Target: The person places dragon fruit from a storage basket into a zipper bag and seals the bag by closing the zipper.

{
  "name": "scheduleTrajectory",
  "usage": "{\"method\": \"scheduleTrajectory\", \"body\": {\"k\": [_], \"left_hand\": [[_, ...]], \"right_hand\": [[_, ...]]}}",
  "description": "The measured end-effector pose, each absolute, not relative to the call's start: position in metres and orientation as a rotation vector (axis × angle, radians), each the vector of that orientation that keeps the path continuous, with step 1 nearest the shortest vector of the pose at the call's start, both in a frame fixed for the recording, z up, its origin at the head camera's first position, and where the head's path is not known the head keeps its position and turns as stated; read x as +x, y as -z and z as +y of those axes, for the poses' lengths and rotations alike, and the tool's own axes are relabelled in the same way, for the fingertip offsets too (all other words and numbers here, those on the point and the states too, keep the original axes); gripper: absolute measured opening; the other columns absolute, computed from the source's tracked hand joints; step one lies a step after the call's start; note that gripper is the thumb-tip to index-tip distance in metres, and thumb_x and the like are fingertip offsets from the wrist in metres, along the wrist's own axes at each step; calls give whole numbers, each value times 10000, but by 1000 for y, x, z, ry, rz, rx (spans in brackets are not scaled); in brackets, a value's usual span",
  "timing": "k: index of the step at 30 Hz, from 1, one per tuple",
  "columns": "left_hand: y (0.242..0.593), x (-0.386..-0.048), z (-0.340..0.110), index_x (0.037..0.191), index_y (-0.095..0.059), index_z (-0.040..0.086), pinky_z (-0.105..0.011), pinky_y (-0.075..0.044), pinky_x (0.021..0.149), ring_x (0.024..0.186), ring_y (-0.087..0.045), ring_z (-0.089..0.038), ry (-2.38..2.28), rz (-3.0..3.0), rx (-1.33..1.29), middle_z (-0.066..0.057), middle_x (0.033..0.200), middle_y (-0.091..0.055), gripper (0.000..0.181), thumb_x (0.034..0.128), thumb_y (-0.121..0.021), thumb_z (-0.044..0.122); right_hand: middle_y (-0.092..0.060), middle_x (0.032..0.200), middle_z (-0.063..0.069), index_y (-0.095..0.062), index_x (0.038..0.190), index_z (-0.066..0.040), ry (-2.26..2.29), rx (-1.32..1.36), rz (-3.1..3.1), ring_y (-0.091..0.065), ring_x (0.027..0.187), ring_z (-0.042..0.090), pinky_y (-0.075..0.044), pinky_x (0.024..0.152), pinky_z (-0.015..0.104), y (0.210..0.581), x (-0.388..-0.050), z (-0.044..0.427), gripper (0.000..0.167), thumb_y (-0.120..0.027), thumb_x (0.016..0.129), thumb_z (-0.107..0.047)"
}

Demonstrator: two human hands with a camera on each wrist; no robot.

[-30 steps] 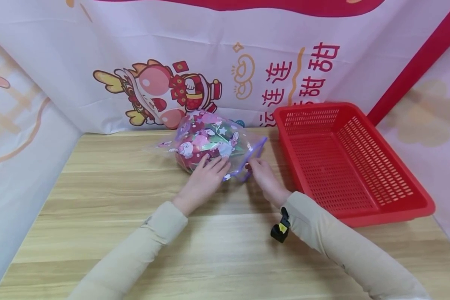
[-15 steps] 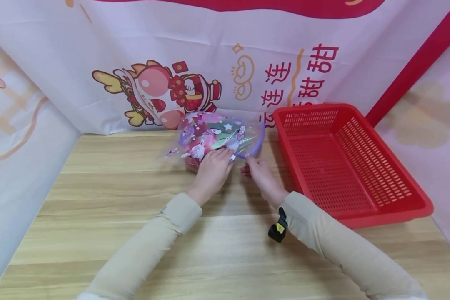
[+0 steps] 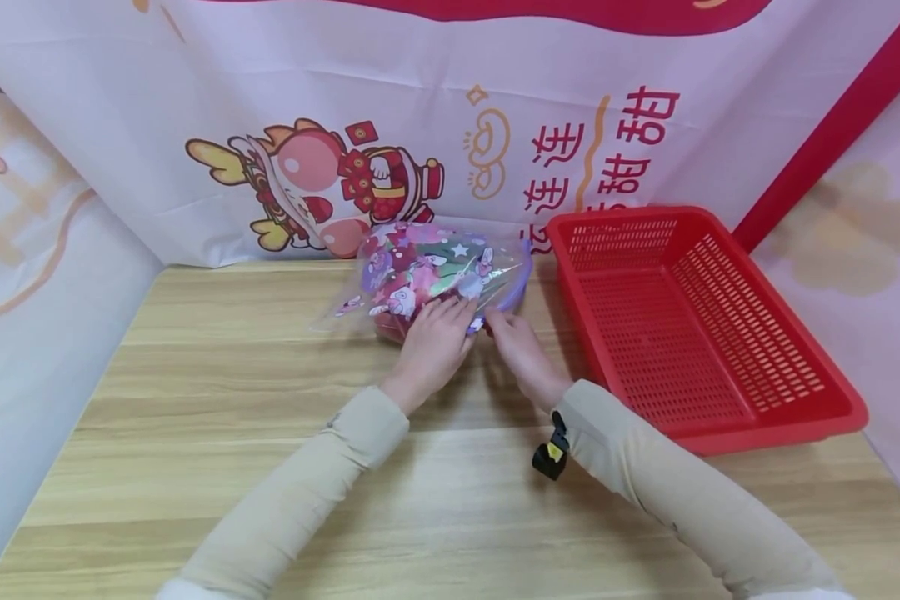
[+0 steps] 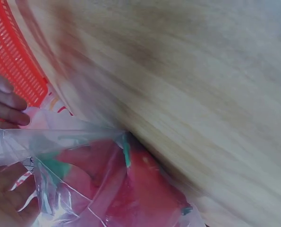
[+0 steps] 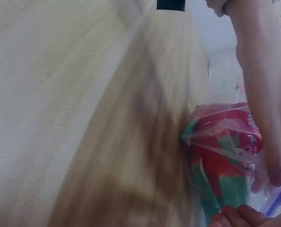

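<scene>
A clear zip bag (image 3: 420,271) with cartoon prints and a purple zip edge (image 3: 520,279) lies on the table near the back cloth. Through its plastic show red and green contents (image 5: 216,161), whose kind is unclear. My left hand (image 3: 437,337) holds the bag's near side beside the zip; in the right wrist view, its thumb is in front of the plastic and fingers show through it. At the zip's near corner, my right hand (image 3: 521,346) pinches the edge. Its curled fingers (image 5: 239,216) appear at the bottom of the right wrist view.
A red plastic basket (image 3: 600,333) stands right of the bag, close to my right hand. Behind the wooden table (image 3: 217,375) hangs a printed white cloth (image 3: 420,100). A black strap (image 3: 550,458) hangs from the right wrist.
My left hand has moved right along the bag toward the zip corner, close to my right hand. The bag has shifted slightly and its zip edge has bent into a curve.
</scene>
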State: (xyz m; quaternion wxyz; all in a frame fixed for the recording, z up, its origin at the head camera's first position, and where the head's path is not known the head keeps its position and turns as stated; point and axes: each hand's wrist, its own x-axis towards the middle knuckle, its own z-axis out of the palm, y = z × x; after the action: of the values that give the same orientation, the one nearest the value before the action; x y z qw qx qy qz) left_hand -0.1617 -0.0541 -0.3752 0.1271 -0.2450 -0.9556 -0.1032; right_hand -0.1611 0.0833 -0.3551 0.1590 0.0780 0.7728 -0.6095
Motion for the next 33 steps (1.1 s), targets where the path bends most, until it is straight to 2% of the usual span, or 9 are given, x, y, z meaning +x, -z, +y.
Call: {"method": "scheduleTrajectory", "body": {"k": [7,12,21,23,24,26,30,31,33], "left_hand": [[373,-163,-60,1377,-489,24,-376,-409,1090,1239,-564,-252,386,-2697,-756,-117,1350,-587,444,946,-544,120],[362,-167,-61,1337,-531,33,-386,-449,1052,1192,-598,-269,562,-2578,-710,-116,1310,-617,413,926,-538,77],[316,-182,-62,1434,-439,122,-384,-411,1094,1273,-518,-266,1633,-2464,-309,-110,1460,-476,421,1021,-420,199],[305,-185,-66,1426,-453,120,-380,-379,1124,1311,-490,-249,1671,-2438,-289,-119,1438,-502,416,1022,-422,218],[299,-187,-68,1424,-458,130,-375,-452,1049,1200,-572,-263,1680,-2439,-283,-127,1413,-525,417,1025,-416,241],[289,-189,-74,1415,-474,132,-369,-453,1052,1200,-579,-253,1676,-2436,-297,-120,1402,-538,418,1023,-417,264],[271,-191,-84,1387,-504,124,-356,-465,1039,1183,-593,-221,1692,-2383,-318,-108,1355,-577,425,1019,-407,312],[267,-191,-86,1372,-516,104,-362,-402,1107,1268,-528,-202,1696,-2357,-332,-110,1345,-582,419,1018,-412,304],[260,-191,-88,1344,-534,94,-357,-418,1082,1206,-541,-187,1711,-2320,-339,-120,1272,-605,411,1017,-411,311]], "right_hand": [[-551,1344,194,-544,1281,72,1776,181,2299,-478,1280,261,-347,1138,408,343,-167,76,456,-382,1004,-253],[-527,1390,151,-517,1327,39,1864,123,2261,-455,1313,235,-339,1149,391,326,-169,73,463,-379,1020,-280],[-460,1462,125,-387,1447,-50,1881,23,2308,-435,1352,250,-365,1139,413,294,-178,82,467,-381,1032,-264],[-448,1472,110,-384,1450,-73,1882,-9,2340,-424,1361,229,-362,1143,403,288,-179,86,464,-401,1026,-262],[-443,1477,100,-382,1451,-85,1882,-23,2363,-420,1363,216,-364,1141,392,285,-180,88,466,-413,1022,-264],[-440,1479,67,-379,1452,-122,1878,-46,2414,-426,1356,189,-382,1130,374,281,-180,92,476,-451,1009,-280],[-430,1449,88,-394,1424,-108,1841,-149,2628,-432,1330,203,-397,1114,373,274,-184,95,512,-562,959,-246],[-413,1451,102,-393,1420,-97,1807,-184,2701,-425,1331,218,-386,1120,383,272,-186,95,537,-594,941,-229],[-374,1465,135,-375,1427,-65,1723,-255,2830,-396,1345,249,-355,1137,406,270,-189,96,604,-649,901,-183]]}}
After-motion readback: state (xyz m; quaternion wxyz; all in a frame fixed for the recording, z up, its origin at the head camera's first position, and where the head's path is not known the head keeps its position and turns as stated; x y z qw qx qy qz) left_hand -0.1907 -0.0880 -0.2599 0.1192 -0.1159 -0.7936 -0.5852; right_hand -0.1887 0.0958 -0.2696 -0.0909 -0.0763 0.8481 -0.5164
